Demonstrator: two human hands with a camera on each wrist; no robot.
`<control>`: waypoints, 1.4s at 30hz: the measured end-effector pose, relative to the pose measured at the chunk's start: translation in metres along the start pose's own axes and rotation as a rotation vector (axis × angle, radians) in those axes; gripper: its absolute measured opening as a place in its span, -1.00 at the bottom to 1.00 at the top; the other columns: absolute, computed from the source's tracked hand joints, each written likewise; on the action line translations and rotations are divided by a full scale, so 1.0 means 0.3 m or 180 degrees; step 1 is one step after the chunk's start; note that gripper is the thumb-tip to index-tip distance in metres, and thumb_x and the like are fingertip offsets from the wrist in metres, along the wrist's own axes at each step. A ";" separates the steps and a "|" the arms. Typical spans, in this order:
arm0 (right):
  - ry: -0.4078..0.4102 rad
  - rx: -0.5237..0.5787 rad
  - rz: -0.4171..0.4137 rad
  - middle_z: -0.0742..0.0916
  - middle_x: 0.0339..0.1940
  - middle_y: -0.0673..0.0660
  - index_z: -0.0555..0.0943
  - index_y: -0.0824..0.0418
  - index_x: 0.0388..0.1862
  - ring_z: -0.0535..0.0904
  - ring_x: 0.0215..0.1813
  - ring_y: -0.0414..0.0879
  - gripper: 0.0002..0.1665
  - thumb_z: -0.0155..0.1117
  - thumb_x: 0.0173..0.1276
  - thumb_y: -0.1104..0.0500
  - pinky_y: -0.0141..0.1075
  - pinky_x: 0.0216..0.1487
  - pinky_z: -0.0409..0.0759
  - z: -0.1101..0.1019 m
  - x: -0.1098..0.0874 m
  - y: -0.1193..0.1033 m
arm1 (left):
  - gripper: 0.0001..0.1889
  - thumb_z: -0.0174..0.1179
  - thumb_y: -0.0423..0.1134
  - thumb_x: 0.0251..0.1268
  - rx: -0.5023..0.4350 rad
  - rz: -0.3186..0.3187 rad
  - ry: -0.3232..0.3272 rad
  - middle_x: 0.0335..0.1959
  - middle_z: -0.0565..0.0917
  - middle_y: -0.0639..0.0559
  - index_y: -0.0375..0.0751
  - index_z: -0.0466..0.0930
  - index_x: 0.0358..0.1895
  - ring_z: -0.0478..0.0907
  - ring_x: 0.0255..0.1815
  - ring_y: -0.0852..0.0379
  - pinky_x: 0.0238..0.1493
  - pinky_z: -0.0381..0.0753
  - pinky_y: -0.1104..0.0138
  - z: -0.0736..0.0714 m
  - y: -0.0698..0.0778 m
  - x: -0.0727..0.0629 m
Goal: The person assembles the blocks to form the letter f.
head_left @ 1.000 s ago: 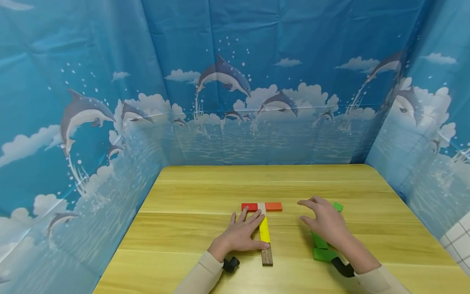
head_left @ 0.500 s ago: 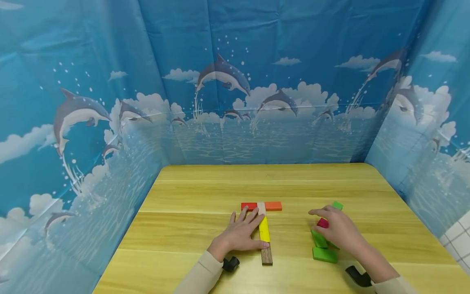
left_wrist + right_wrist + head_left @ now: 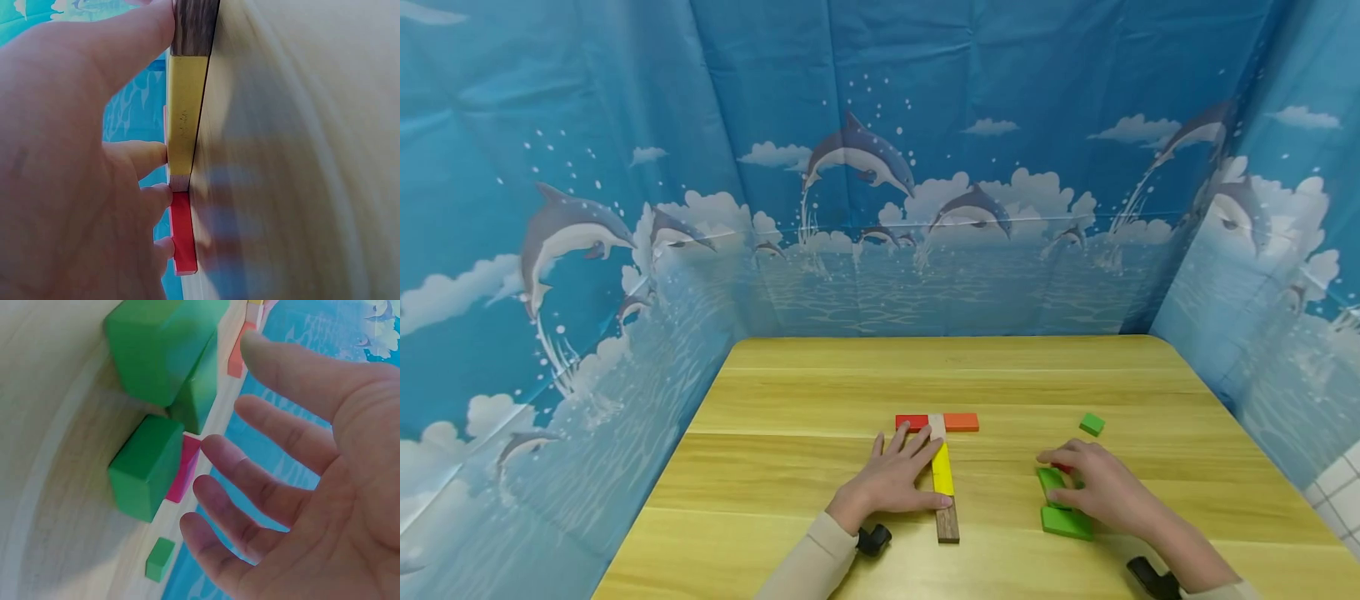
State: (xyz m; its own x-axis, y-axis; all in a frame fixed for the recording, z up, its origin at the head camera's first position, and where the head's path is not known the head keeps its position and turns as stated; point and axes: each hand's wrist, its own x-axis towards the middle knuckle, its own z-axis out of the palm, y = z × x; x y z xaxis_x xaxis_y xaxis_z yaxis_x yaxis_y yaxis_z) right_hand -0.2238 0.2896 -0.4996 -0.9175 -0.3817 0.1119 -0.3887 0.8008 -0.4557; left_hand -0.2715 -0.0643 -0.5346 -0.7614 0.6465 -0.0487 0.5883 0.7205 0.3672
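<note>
My left hand (image 3: 891,483) lies with fingers spread over a T-shaped row of flat blocks, its fingertips and thumb touching them. The T has a red block (image 3: 912,422), a pale block (image 3: 937,427), an orange block (image 3: 961,422), a yellow block (image 3: 942,471) and a dark brown block (image 3: 947,527). Above a cluster of green blocks to the right is my right hand (image 3: 1108,487), fingers apart and gripping nothing. Under it, a pink-red block (image 3: 184,469) sits beside a green block (image 3: 147,469); the head view mostly hides both. Another green block (image 3: 1066,523) lies nearest me.
A small green block (image 3: 1092,424) lies apart, beyond my right hand. The wooden table (image 3: 820,375) is backed and flanked by a blue dolphin-print curtain (image 3: 880,275). White tiles (image 3: 1337,479) show at the far right.
My right hand has moved right and then toward me, over the green blocks. The small green block and the front green block are now more fully uncovered. My left hand stays put.
</note>
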 end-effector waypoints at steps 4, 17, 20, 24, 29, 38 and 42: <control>-0.0018 -0.0066 -0.0123 0.61 -0.05 -0.04 0.70 0.08 0.15 0.48 -0.09 -0.08 -0.41 0.59 0.14 -0.05 -0.21 -0.22 0.49 0.009 -0.008 0.017 | 0.00 -0.05 0.55 0.26 0.0029 0.0014 0.0008 0.67 -0.13 0.06 0.18 -0.10 0.66 -0.34 0.64 -0.16 0.45 -0.27 -0.32 0.001 0.000 -0.003; 0.0111 -0.0565 -0.0268 0.56 0.20 0.23 0.70 0.07 0.16 0.47 0.07 0.17 -0.36 0.54 0.14 -0.17 0.09 -0.12 0.56 0.038 -0.021 0.034 | -0.01 -0.04 0.53 0.28 -0.0013 0.0033 -0.0009 0.67 -0.13 0.06 0.17 -0.10 0.66 -0.35 0.64 -0.16 0.45 -0.27 -0.33 0.005 -0.008 -0.010; 0.0145 -0.0579 -0.0275 0.55 0.22 0.26 0.70 0.06 0.15 0.47 0.09 0.21 -0.37 0.55 0.13 -0.16 0.13 -0.14 0.56 0.040 -0.021 0.032 | 0.00 -0.04 0.54 0.28 -0.0016 0.0044 -0.0011 0.67 -0.14 0.06 0.16 -0.10 0.66 -0.36 0.64 -0.16 0.45 -0.27 -0.33 0.005 -0.010 -0.010; 0.0194 -0.0611 -0.0291 0.57 0.21 0.21 0.69 0.01 0.13 0.47 0.10 0.19 -0.39 0.60 0.09 -0.13 0.12 -0.16 0.56 0.044 -0.020 0.030 | 0.00 -0.04 0.54 0.28 -0.0016 0.0050 -0.0018 0.67 -0.14 0.06 0.17 -0.11 0.66 -0.37 0.64 -0.15 0.45 -0.27 -0.33 0.006 -0.013 -0.012; 0.0257 -0.0605 -0.0312 0.60 0.10 0.05 0.69 -0.04 0.10 0.47 0.05 0.06 -0.38 0.64 0.03 -0.10 0.04 -0.15 0.53 0.049 -0.018 0.018 | 0.00 -0.04 0.54 0.27 -0.0010 0.0055 -0.0025 0.67 -0.15 0.06 0.17 -0.12 0.66 -0.37 0.64 -0.15 0.45 -0.27 -0.33 0.006 -0.017 -0.015; 0.0210 -0.0227 -0.0076 0.62 -0.14 -0.18 0.62 -0.08 0.16 0.36 -0.18 -0.13 -0.33 0.65 0.03 -0.06 -0.27 -0.27 0.40 0.065 -0.026 -0.005 | 0.00 -0.04 0.54 0.27 -0.0026 0.0067 -0.0038 0.67 -0.17 0.08 0.18 -0.12 0.66 -0.39 0.64 -0.14 0.45 -0.27 -0.33 0.006 -0.021 -0.019; 0.0095 0.0073 0.0068 0.59 -0.30 -0.18 0.57 -0.10 0.19 0.40 -0.30 -0.18 -0.33 0.62 0.09 -0.03 -0.34 -0.36 0.38 0.072 -0.028 -0.018 | 0.00 -0.03 0.54 0.27 -0.0018 0.0071 -0.0034 0.67 -0.16 0.08 0.17 -0.11 0.66 -0.39 0.64 -0.14 0.45 -0.27 -0.33 0.008 -0.021 -0.024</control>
State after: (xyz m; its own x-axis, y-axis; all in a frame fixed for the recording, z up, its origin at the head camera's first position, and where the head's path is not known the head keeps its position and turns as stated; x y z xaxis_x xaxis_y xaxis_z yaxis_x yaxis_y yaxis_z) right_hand -0.2123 0.2785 -0.5170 -0.9278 -0.3505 0.1281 -0.3674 0.7977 -0.4783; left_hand -0.2693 -0.0728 -0.5386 -0.7451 0.6651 -0.0504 0.6036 0.7044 0.3735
